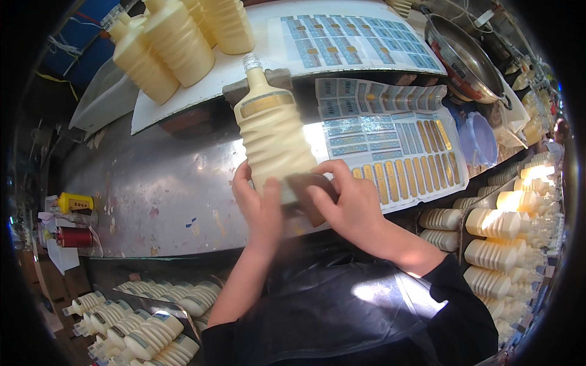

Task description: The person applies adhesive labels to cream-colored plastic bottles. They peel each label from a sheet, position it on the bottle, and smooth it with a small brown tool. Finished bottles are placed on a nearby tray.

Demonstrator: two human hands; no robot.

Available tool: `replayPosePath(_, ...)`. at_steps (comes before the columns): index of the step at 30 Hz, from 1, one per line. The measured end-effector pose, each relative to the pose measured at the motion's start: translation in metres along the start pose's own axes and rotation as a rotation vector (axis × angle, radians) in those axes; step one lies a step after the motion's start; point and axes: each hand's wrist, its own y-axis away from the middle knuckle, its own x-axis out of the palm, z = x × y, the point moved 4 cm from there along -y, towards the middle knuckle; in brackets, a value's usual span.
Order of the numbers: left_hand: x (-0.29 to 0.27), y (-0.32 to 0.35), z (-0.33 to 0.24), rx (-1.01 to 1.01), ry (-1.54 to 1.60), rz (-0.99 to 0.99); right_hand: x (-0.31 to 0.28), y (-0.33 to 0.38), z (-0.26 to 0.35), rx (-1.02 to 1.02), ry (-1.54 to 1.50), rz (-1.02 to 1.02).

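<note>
Both hands grip the cream ribbed bottle [273, 137]: left hand [259, 204] beneath, right hand [345, 204] pressing a brown pad [308, 186]; steel table [165, 183] below.

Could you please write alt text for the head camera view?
A person's left hand steadies a cream ribbed bottle on a metal table while the right hand presses a brown pad against its base. Label sheets lie beside it.

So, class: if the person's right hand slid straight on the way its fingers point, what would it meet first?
The right hand points left, pressing a dark brown pad against the cream ribbed bottle. It would likely meet the left hand holding that bottle, though depth is unclear.
</note>
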Motion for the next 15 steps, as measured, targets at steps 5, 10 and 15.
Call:
replayPosePath(5, 0.001, 0.004, 0.013, 0.075, 0.174, 0.022, 0.004, 0.001, -0.063, 0.33, -0.231, 0.031)
replayPosePath(10, 0.0, 0.004, 0.012, 0.0, 0.532, 0.071, 0.004, 0.0, -0.059, 0.315, -0.523, -0.072)
replayPosePath(15, 0.006, 0.003, -0.004, -0.09, 0.478, 0.049, 0.012, 0.005, -0.042, 0.192, -0.318, -0.015)
